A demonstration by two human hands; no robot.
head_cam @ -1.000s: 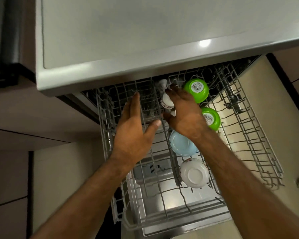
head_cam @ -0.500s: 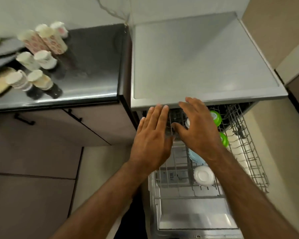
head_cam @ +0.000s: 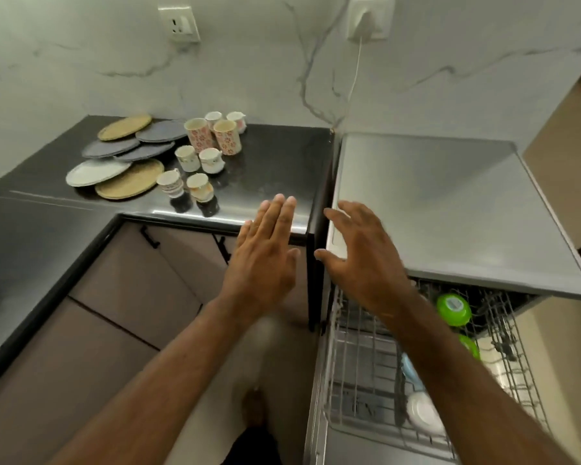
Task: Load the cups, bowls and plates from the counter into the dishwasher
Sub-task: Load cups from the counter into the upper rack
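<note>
reaching toward the dark glossy stone counter [head_cam: 275, 156], left hand [head_cam: 265, 256] and right hand [head_cam: 359, 260] both empty, fingers spread flat, gripping nothing. small white patterned ceramic cups [head_cam: 200, 162] stand clustered mid-counter; two sit near its front edge. grey, white and woven straw round plates [head_cam: 125, 156] overlap toward the left edge. pulled-out wire dishwasher rack [head_cam: 366, 370] already holds green plastic bowls [head_cam: 453, 308], upside down. risks: front cups knocked off the edge by a hasty reach; overlapped plates sliding when one is lifted; forearm catching the rack wires.
</note>
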